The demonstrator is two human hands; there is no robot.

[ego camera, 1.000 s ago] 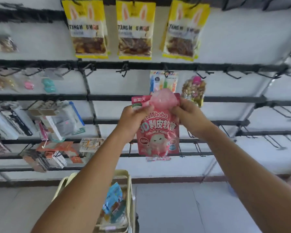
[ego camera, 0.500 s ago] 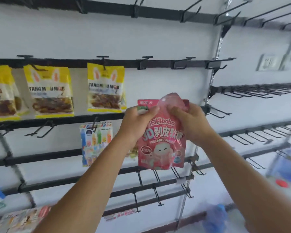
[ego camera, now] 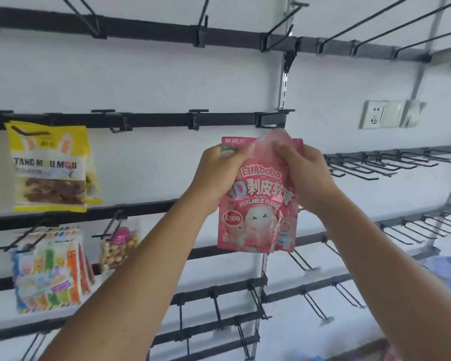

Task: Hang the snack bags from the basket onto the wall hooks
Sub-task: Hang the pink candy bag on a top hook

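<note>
My left hand (ego camera: 220, 173) and right hand (ego camera: 303, 169) both pinch the top of the pink snack bag (ego camera: 258, 204), one at each upper corner, holding it upright in front of the white wall. Its top sits just below the hook (ego camera: 270, 119) at the right end of the black rail (ego camera: 154, 120). A yellow bag (ego camera: 50, 165) hangs toward that rail's left end, and a wall socket (ego camera: 374, 114) is off to the right.

— That pink fudge bag (ego camera: 258, 204): paper?
— No, glossy plastic film, crinkled, catching light. The yellow snack bag (ego camera: 50, 165) has the same sheen.
— And the hooks (ego camera: 354, 168)?
— Thin black metal wire on matt black rails (ego camera: 154, 119), against a smooth white-painted wall (ego camera: 141, 74).
</note>
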